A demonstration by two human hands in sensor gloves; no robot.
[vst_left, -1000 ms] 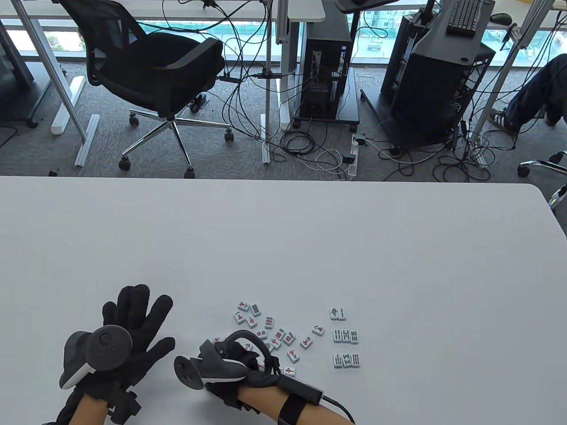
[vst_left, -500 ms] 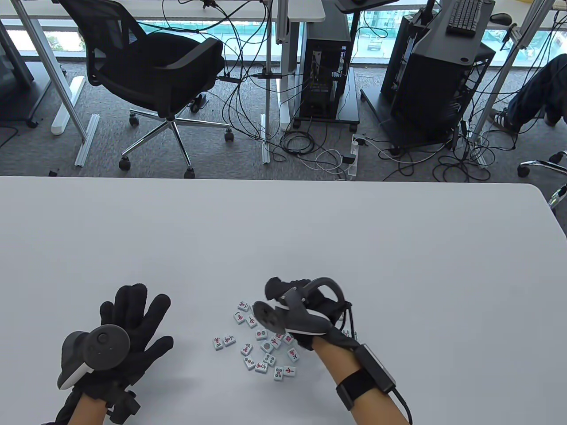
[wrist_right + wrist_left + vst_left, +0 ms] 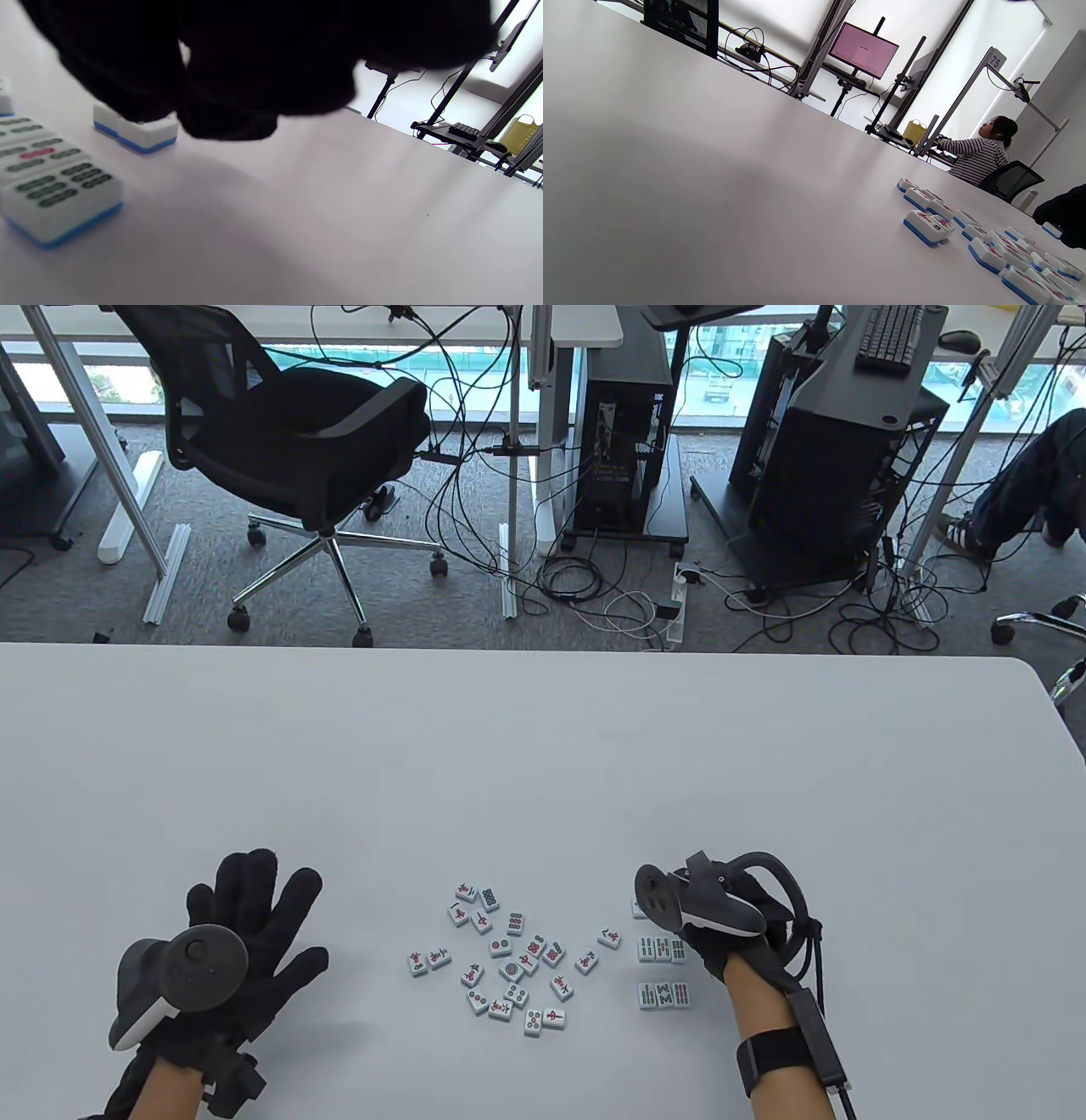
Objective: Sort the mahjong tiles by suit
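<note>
Small white mahjong tiles with blue backs lie face up near the table's front edge. A mixed cluster (image 3: 513, 959) sits in the middle, with a separate pair (image 3: 428, 959) to its left. Two rows of bamboo tiles (image 3: 662, 950) lie to the right. My right hand (image 3: 674, 914) hovers over the top of those rows, its fingertips hidden under the tracker. In the right wrist view its fingers (image 3: 127, 97) pinch a single tile (image 3: 138, 134) resting on the table just beyond the bamboo tiles (image 3: 51, 178). My left hand (image 3: 254, 899) lies flat, fingers spread, holding nothing.
The white table (image 3: 543, 763) stretches wide beyond the tiles. From the left wrist view the cluster (image 3: 984, 245) lies off to the right. Past the far edge are an office chair (image 3: 297, 449), cables and computer racks. A person sits at another desk (image 3: 980, 152).
My right hand rose from the cluster's near side, swung right across it and came down at the bamboo rows. The left hand barely shifted.
</note>
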